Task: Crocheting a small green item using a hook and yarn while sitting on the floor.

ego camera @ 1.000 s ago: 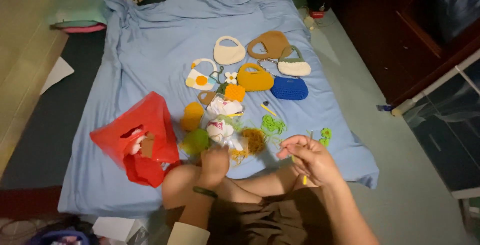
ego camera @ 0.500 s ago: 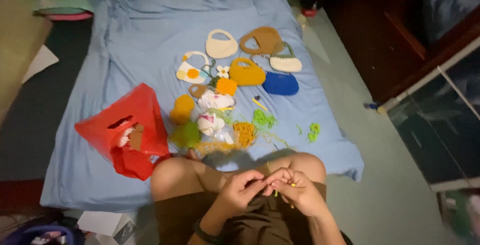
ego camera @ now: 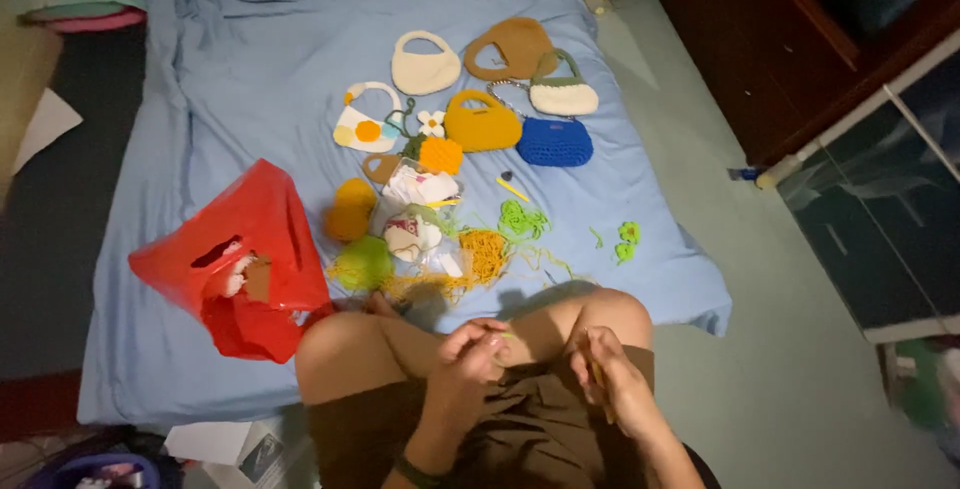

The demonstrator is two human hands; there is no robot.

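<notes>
Sitting cross-legged at the foot of a bed covered with a pale blue sheet (ego camera: 250, 79), the person keeps both hands low over the lap in brown shorts. Left hand (ego camera: 472, 349) is curled, its fingertips pinched on a thin strand of light green yarn (ego camera: 507, 335) just above the knee. Right hand (ego camera: 610, 381) is closed around a slim yellow crochet hook (ego camera: 603, 389), whose shaft pokes out below the fist toward 6 o'clock.

From the hands, toward 12 o'clock, a heap of yellow-orange yarn (ego camera: 485, 254) lies on the sheet, with a bright green tangle of yarn (ego camera: 523, 219) just beside it. Toward 11 o'clock sits a round lime-green ball of yarn (ego camera: 362, 263), touching a loose spread of yellowish thread. A shiny red plastic bag (ego camera: 245, 249) lies open at 10 o'clock, near the left knee.

Farther up the bed are finished crocheted pieces: a cream handbag (ego camera: 425, 67), a tan handbag (ego camera: 512, 46), a mustard-yellow handbag (ego camera: 482, 124) and a royal-blue pouch (ego camera: 553, 142) touching each other's edges, and a white bag with an orange centre (ego camera: 360, 127). Two small green crocheted bits (ego camera: 627, 239) lie apart at 1 o'clock.
</notes>
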